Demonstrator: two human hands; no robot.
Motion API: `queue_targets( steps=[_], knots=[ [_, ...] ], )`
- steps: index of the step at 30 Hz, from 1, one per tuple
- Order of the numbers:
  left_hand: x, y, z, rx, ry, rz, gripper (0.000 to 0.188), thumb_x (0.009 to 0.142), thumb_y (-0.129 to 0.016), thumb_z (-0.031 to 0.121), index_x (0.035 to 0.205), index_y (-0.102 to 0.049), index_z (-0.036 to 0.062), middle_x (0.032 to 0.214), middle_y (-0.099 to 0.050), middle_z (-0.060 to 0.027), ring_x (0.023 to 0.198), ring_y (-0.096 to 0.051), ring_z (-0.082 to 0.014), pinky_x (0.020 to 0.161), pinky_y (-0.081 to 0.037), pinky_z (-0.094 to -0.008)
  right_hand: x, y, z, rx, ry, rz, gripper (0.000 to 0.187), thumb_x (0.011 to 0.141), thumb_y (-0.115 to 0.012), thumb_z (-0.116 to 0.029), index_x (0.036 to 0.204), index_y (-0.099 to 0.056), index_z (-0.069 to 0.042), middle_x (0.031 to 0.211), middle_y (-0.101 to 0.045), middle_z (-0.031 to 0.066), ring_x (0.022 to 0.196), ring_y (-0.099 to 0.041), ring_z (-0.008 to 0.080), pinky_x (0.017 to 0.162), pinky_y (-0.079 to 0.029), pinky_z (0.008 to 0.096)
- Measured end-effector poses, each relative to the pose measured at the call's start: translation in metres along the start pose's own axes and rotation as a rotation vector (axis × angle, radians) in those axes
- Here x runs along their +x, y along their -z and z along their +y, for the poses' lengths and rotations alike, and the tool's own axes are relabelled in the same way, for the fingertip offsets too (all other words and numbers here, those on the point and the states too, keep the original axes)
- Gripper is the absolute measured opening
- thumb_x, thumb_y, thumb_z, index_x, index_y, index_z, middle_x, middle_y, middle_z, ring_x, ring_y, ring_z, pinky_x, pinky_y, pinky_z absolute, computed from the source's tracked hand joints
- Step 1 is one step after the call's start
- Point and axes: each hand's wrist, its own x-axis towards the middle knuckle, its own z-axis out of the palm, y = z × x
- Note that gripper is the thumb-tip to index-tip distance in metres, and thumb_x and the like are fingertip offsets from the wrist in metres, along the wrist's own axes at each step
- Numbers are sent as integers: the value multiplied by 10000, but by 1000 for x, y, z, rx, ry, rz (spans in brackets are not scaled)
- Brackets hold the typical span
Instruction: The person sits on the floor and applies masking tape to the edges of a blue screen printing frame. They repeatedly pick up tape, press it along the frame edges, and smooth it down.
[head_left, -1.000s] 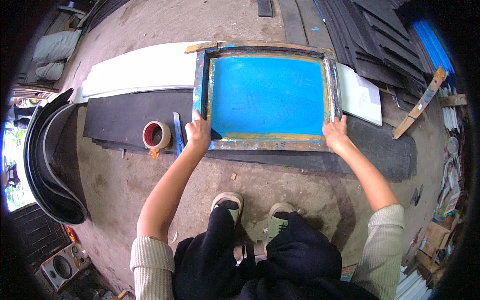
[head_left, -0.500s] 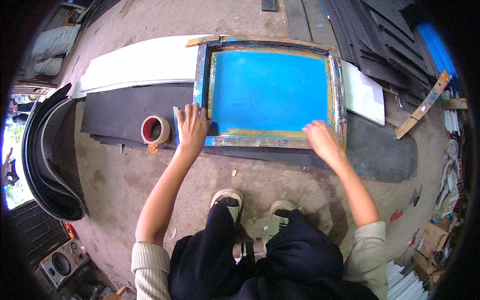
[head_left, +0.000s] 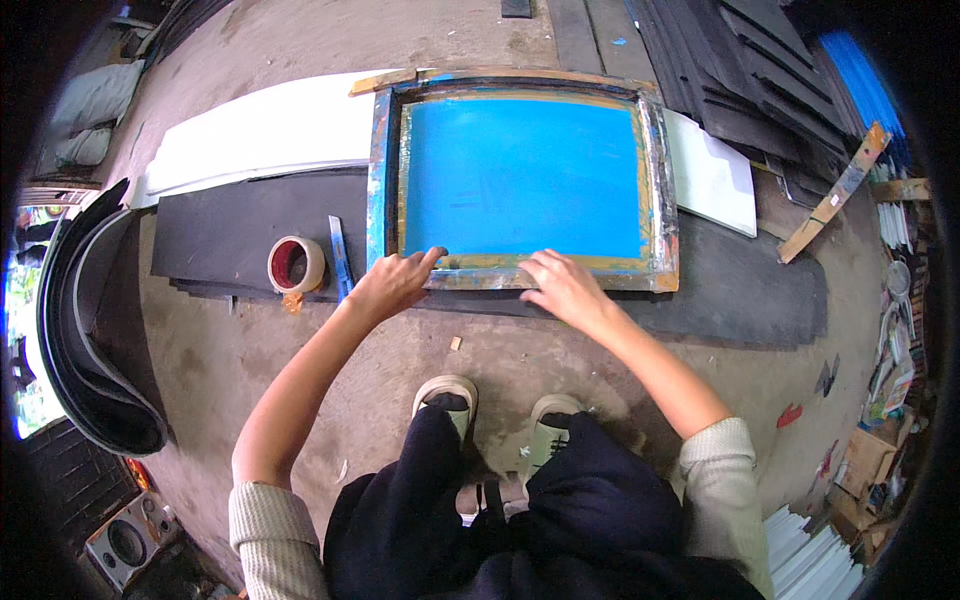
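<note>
A paint-stained wooden screen-printing frame point(head_left: 660, 200) lies flat before me, its blue screen point(head_left: 525, 180) bordered by brownish tape. My left hand point(head_left: 392, 283) is bent over the frame's near left corner, its fingertips reaching the inner edge; its thumb is hidden. Farther right, my right hand point(head_left: 568, 287) grips the near rail, fingers over the top and thumb at the front side. Left of my left hand lie a blue utility knife point(head_left: 341, 258) and, beyond it, a roll of tape point(head_left: 297, 265) with a red core.
Dark sheets point(head_left: 750, 285) and white boards point(head_left: 265, 135) lie under and beside the frame. A stained wooden stick point(head_left: 835, 195) leans at the right, near stacked black sheets point(head_left: 740, 80). Curved black sheets point(head_left: 85, 340) stand at the left. My shoes point(head_left: 548, 430) are on the concrete floor.
My left hand has slid from the frame's left rail to its near left corner, uncovering the knife. My right hand has moved left along the near rail. The view has shifted slightly.
</note>
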Motion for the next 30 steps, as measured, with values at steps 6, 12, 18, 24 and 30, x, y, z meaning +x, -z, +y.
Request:
queue_targets(
  steps=[6, 12, 18, 24, 30],
  knots=[
    [-3, -4, 2, 129, 40, 22, 601, 755, -661, 352, 1182, -365, 49, 819, -586, -103, 665, -635, -248, 541, -526, -330, -58, 30, 51, -128, -127, 21, 409, 690, -712, -217, 1001, -585, 16, 983, -588, 163, 984, -541, 305, 842, -460, 384],
    [-9, -4, -1, 194, 51, 30, 631, 759, -646, 419, 1177, -360, 43, 789, -579, -80, 664, -634, -222, 532, -516, -320, -92, 66, 79, -350, -153, -64, 417, 651, -748, -221, 971, -594, -1, 979, -595, 134, 1041, -531, 297, 910, -433, 375],
    [-12, -3, 6, 177, 104, -36, 612, 751, -642, 412, 1187, -390, 63, 841, -585, -94, 737, -611, -227, 610, -501, -346, -96, 75, 81, -414, -196, -178, 518, 656, -753, -203, 1088, -549, -4, 1019, -602, 166, 1099, -516, 306, 946, -421, 363],
    [-15, 4, -2, 166, 145, 27, 674, 719, -671, 428, 1226, -381, 91, 855, -621, -65, 891, -574, -228, 815, -388, -390, -93, 83, 79, -286, -242, -159, 587, 705, -719, -234, 1202, -475, -42, 1052, -590, 190, 1119, -497, 338, 944, -423, 383],
    [-49, -4, -13, -357, 131, 385, 341, 746, -678, 184, 1041, -547, 73, 911, -606, -109, 868, -584, -286, 747, -473, -377, -109, 86, 82, 77, -267, 51, 322, 788, -639, -149, 1091, -574, -61, 1017, -596, 101, 1017, -546, 288, 878, -449, 386]
  ],
)
